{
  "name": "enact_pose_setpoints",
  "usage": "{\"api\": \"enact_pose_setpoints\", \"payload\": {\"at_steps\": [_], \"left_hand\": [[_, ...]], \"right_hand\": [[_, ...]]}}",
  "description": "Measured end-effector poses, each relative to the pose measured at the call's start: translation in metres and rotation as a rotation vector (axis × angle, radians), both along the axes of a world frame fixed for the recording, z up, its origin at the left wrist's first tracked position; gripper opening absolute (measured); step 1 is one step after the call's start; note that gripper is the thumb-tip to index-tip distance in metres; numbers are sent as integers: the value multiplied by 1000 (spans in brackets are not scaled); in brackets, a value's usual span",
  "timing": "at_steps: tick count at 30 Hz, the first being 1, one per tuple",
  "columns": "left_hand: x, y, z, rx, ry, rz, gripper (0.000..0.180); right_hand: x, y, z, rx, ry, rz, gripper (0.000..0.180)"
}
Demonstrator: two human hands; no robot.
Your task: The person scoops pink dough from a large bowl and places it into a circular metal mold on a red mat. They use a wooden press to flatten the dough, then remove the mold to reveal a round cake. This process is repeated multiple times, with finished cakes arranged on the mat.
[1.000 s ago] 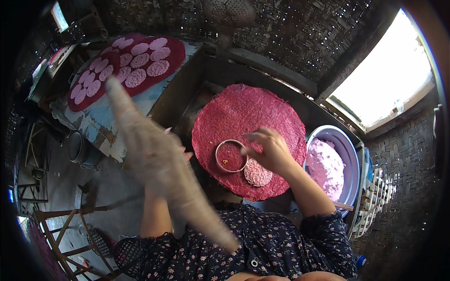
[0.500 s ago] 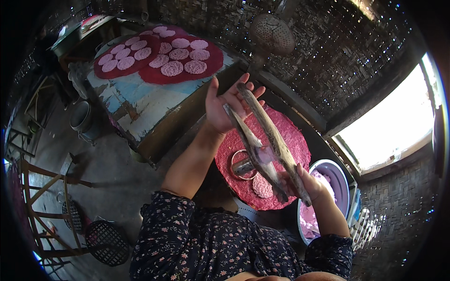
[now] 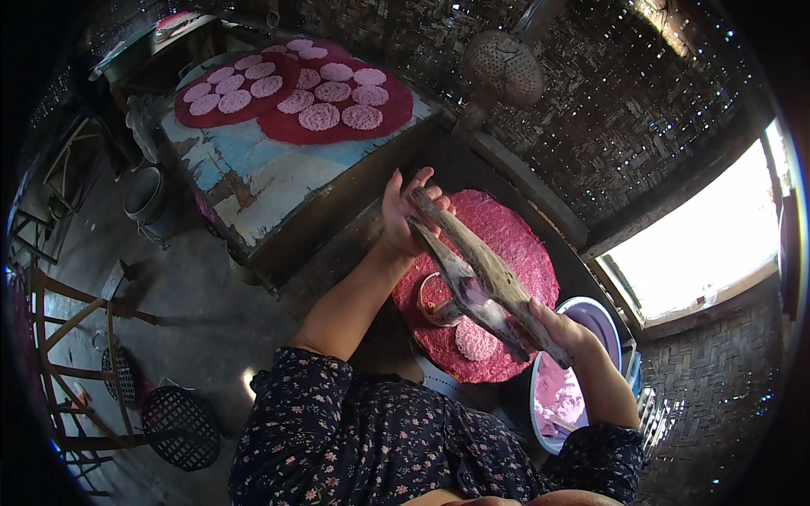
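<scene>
A two-armed wooden press [image 3: 485, 261] slants across my front, with pinkish dough [image 3: 475, 293] showing between its weathered bars. My right hand [image 3: 558, 329] grips its lower end near the bucket. At the upper end, my left hand [image 3: 407, 211] has its fingers curled over the bar tips and its thumb raised. Below the press is a round red mat [image 3: 510, 228], carrying a ring [image 3: 429, 295] and one pink lacy dough disc [image 3: 477, 339]. A short metal cylinder [image 3: 447, 314] shows beneath the press, partly hidden, beside the ring.
Pink dough [image 3: 557, 392] fills part of a pale bucket [image 3: 609, 314] at my right. On a worn blue-white table [image 3: 228, 190], red mats [image 3: 278, 126] hold several pink discs. A perforated ladle [image 3: 504, 69] hangs on the woven wall. Wooden frame [image 3: 72, 371] and metal bucket [image 3: 145, 194] stand left.
My left hand, open and palm up before, has come lower and curled its fingers over the upper bar ends. The press's upper end has dropped slightly, and the two bars look closer together.
</scene>
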State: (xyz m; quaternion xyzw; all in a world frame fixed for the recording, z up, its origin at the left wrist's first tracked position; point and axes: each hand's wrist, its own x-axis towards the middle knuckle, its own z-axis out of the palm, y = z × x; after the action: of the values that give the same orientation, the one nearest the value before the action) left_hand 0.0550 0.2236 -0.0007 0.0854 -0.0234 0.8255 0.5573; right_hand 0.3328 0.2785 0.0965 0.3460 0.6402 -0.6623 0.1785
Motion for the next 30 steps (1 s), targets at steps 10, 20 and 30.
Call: {"api": "enact_pose_setpoints", "payload": {"at_steps": [10, 20, 30], "left_hand": [[-45, 17, 3, 26, 2, 11, 45], [-8, 27, 2, -140, -116, -58, 44], [-12, -8, 14, -260, -46, -37, 52]], "right_hand": [[-29, 8, -19, 189, 62, -27, 70], [0, 8, 0, 566, -166, -46, 64], [-9, -29, -1, 374, -112, -128, 56]]}}
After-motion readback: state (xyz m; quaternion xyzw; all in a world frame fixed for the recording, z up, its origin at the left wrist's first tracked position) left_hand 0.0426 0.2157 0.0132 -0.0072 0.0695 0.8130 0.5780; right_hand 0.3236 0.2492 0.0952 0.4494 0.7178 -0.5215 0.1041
